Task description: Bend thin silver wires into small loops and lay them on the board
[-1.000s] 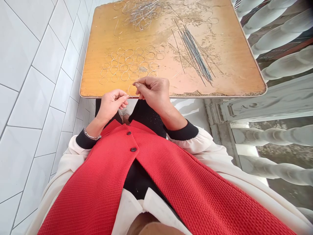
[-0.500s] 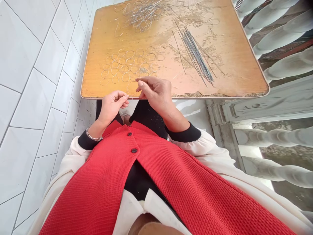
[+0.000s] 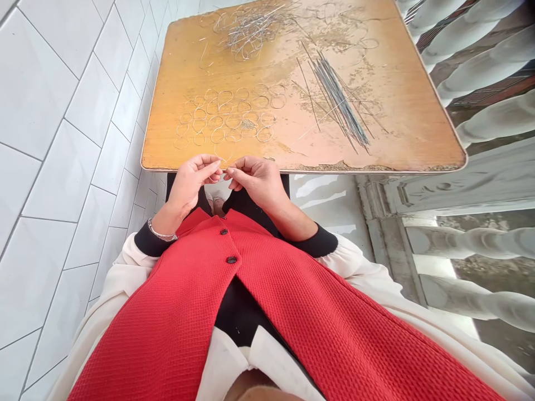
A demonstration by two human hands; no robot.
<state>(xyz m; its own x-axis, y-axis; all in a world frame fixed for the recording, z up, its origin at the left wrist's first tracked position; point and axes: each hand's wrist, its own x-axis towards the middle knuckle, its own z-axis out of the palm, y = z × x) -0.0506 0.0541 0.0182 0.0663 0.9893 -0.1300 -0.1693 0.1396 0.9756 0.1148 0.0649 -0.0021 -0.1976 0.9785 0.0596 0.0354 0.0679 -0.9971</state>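
Observation:
At the table's near edge my left hand pinches a thin wire between thumb and forefinger. My right hand is close beside it, thumb and forefinger pressed together at the same wire. Only short bits of this wire show above the fingertips; the rest is too fine to follow. Just beyond my hands, rows of thin wire rings lie flat on the wooden table. Among them sits a small pile of tiny pieces, too small to name.
Farther right lies a bundle of straight grey wires, with several loose ones around it. A tangled heap of wire is at the far side. A tiled wall runs along the left, a white balustrade along the right.
My right hand has come down and left, from above the table edge to my left hand, and its fingers have closed at the wire. My left hand has hardly moved.

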